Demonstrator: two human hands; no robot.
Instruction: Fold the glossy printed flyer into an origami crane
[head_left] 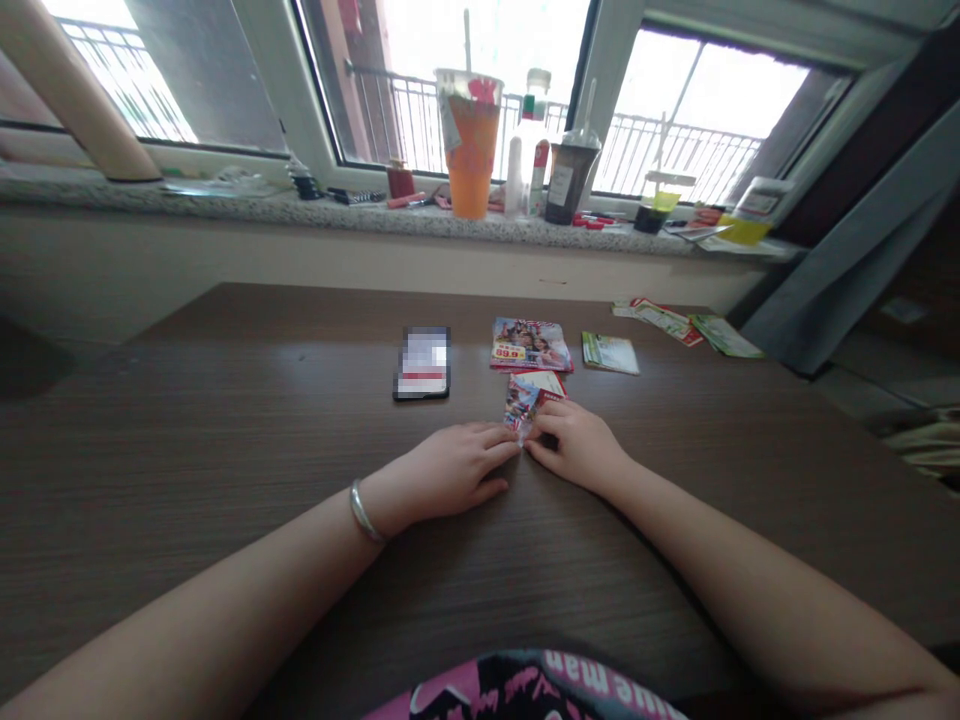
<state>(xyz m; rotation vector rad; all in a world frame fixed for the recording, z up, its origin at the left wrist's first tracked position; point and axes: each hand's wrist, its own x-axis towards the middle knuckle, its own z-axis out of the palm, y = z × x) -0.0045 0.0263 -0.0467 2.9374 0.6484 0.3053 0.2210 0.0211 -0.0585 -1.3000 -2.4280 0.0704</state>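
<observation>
Table, dark brown, wood-grained (187,430); set beneath a white-framed window (289,80), through which a railing is seen.
Windowsill, speckled stone (337,212); lined with bottles, cups and small articles.
Curtain, grey (840,260); hung at the right.
Left hand (450,465); laid palm down on the table, fingers extended and thumb set wide of them, nothing gripped between; the leaflet's near left edge is touched by the fingertips.
Right hand (581,445); curled, thumb and forefinger brought narrowly together at the leaflet's near corner; whether the paper is pinched or only pressed cannot be told.
Plastic cup of orange drink (474,150); fitted with a straw, stood upright on the sill.
Lidded cup of dark drink (566,180); stood to its right.
Flyer, photo-printed, with yellow price patch (531,345); laid flat just beyond the leaflet.
Smartphone (422,365); laid face up, screen blurred, left of the flyer.
Green-and-white paper (610,353); laid right of the flyer.
Leaflet, colour-printed, folded (523,398); placed on the table at the fingertips of both hands.
Bangle, silver-coloured (363,512); worn on the left wrist.
</observation>
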